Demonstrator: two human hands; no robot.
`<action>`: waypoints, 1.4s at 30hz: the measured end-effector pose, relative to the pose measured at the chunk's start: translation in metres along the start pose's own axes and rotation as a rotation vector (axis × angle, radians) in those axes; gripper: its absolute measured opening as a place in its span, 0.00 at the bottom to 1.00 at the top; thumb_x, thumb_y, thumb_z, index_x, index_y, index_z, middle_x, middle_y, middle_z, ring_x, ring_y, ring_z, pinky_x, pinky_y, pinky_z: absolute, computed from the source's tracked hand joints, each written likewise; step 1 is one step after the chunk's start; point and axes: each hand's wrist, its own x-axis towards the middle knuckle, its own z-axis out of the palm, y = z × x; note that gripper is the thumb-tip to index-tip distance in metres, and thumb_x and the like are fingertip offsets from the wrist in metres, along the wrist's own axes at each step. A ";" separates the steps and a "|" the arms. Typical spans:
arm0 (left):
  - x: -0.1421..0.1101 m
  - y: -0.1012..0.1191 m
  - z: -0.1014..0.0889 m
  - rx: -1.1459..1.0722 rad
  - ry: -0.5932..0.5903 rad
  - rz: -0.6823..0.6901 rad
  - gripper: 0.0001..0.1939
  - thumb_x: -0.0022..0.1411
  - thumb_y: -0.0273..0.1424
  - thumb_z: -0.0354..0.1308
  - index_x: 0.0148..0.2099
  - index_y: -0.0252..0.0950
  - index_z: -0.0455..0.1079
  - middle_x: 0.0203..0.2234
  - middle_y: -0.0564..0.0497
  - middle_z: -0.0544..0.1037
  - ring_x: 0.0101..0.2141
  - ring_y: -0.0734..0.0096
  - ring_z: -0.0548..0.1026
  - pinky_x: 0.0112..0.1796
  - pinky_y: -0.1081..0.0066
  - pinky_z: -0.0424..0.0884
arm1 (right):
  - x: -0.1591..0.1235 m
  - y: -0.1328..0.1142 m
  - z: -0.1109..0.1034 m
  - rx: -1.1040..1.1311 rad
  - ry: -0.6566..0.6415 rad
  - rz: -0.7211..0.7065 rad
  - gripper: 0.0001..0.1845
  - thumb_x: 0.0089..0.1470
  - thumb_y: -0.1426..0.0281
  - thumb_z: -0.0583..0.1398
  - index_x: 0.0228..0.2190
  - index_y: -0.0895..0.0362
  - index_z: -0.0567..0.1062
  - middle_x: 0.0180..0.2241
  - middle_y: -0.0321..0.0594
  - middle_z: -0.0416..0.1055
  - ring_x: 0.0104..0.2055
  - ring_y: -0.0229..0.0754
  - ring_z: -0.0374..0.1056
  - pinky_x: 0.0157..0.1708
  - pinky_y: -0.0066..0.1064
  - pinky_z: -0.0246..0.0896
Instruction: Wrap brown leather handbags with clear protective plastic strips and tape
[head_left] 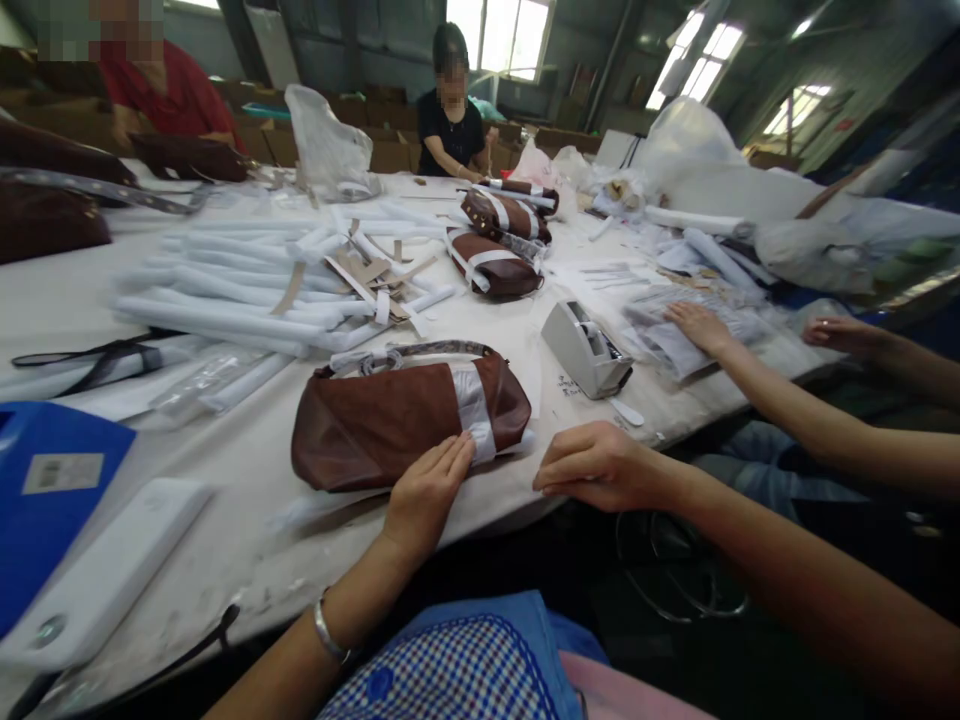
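A brown handbag lies on the table in front of me, with a white wrapping strip round its right part and clear plastic along its strap. My left hand rests its outstretched fingers on the lower end of that strip. Just right of the bag, my right hand is closed with fingertips pressed together. Whatever it may hold is hidden. A grey tape dispenser stands behind my right hand.
White paper rolls and cardboard strips are heaped at back left. More wrapped brown bags lie farther off. A co-worker's hand presses plastic bags at right. A blue bin and white board occupy the left.
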 end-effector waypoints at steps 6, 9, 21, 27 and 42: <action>-0.001 0.001 0.003 -0.001 0.024 -0.002 0.23 0.65 0.18 0.50 0.61 0.32 0.66 0.58 0.47 0.73 0.54 0.66 0.74 0.55 0.67 0.72 | 0.052 0.022 0.007 0.099 -0.151 0.032 0.13 0.59 0.60 0.61 0.33 0.55 0.82 0.29 0.38 0.77 0.29 0.37 0.72 0.32 0.25 0.65; -0.001 0.001 0.003 -0.001 0.036 -0.002 0.23 0.66 0.19 0.50 0.62 0.33 0.65 0.57 0.46 0.74 0.54 0.67 0.74 0.54 0.67 0.72 | 0.078 0.045 0.009 -0.132 -0.194 0.002 0.12 0.58 0.61 0.61 0.31 0.53 0.81 0.28 0.36 0.77 0.28 0.37 0.71 0.29 0.26 0.60; 0.001 0.001 0.005 0.044 0.076 0.010 0.17 0.69 0.21 0.48 0.57 0.31 0.68 0.52 0.46 0.78 0.52 0.67 0.75 0.53 0.69 0.71 | 0.143 0.055 0.010 -0.804 -0.402 0.000 0.08 0.48 0.60 0.69 0.24 0.51 0.81 0.25 0.38 0.79 0.28 0.41 0.71 0.26 0.30 0.49; 0.000 0.002 0.004 0.017 0.025 -0.027 0.18 0.68 0.21 0.50 0.58 0.34 0.68 0.54 0.47 0.77 0.52 0.69 0.74 0.53 0.69 0.71 | 0.163 0.071 0.004 -0.885 -0.407 0.029 0.16 0.45 0.52 0.69 0.27 0.52 0.82 0.24 0.42 0.78 0.28 0.44 0.72 0.25 0.30 0.48; -0.004 0.001 0.012 0.051 0.111 0.028 0.20 0.69 0.20 0.46 0.59 0.33 0.68 0.57 0.49 0.74 0.54 0.68 0.74 0.54 0.67 0.73 | 0.114 0.089 0.071 -0.538 0.293 0.127 0.27 0.66 0.63 0.52 0.64 0.55 0.61 0.66 0.46 0.58 0.68 0.49 0.52 0.67 0.48 0.45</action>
